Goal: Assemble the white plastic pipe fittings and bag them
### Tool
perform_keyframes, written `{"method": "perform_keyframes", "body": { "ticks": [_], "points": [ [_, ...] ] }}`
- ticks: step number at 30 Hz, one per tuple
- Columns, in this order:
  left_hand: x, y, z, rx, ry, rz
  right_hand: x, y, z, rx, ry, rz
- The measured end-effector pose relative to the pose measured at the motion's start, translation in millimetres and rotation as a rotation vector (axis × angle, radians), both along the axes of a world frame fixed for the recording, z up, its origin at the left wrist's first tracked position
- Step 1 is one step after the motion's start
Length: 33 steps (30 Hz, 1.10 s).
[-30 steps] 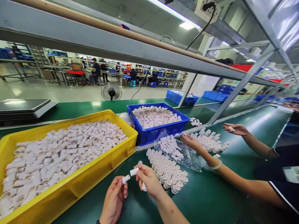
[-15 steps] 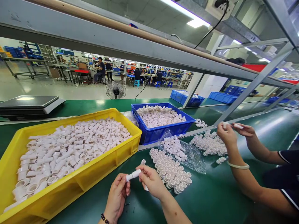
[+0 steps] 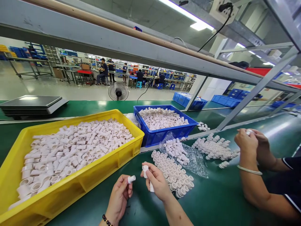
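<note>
Fingers of the left hand point(image 3: 119, 192): thumb and forefinger pinch a short white tube point(image 3: 132, 179), its near end covered by the grip
Fingers of the right hand point(image 3: 158, 182): thumb and fingertips pinch a white collared fitting point(image 3: 145, 171), apart from the tube; the others curl round a second white piece point(image 3: 151, 187), mostly hidden
Beaded bracelet point(image 3: 107, 220): dark, round beads on the left wrist, cut off below
Dark specks point(image 3: 128, 206): beside the left hand, too small to make out
Yellow bin point(image 3: 87, 185): smooth plastic, heaped with white fittings, near left corner out of frame
Blue bin point(image 3: 164, 134): ribbed rim, similar heap, lower layers buried
Ring-ended fittings point(image 3: 175, 174): packed rows right of the hands, openings up
Clear bag point(image 3: 197, 161): crinkled film, edges hard to trace
Co-worker's hands point(image 3: 249, 141): round a white piece, largely covered; body cut off at right
Bench point(image 3: 211, 197): glossy green
</note>
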State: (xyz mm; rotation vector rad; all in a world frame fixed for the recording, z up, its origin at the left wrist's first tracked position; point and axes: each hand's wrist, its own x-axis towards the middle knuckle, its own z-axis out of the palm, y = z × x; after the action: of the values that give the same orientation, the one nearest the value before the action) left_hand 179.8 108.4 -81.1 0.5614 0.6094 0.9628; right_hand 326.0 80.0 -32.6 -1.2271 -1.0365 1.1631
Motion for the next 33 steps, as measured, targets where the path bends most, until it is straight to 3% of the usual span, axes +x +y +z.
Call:
{"method": "perform_keyframes", "body": {
  "ticks": [5,16,27,33],
  "points": [
    [-1,3,-3.1,0.008,-0.017,0.038,4,-6,0.5,-0.053,-0.29,0.111],
    [-1,1,-7.1,0.034,0.019,-0.033,-5,-3,4.5,0.052,-0.656,0.047],
    [0,0,-12.1,0.037,0.058,-0.088,-12,-4,2.7,0.079,-0.831,0.076],
    [2,2,-8.1,0.032,0.059,-0.054,-5,0,10.9,0.115,-0.897,-0.011]
  ]
}}
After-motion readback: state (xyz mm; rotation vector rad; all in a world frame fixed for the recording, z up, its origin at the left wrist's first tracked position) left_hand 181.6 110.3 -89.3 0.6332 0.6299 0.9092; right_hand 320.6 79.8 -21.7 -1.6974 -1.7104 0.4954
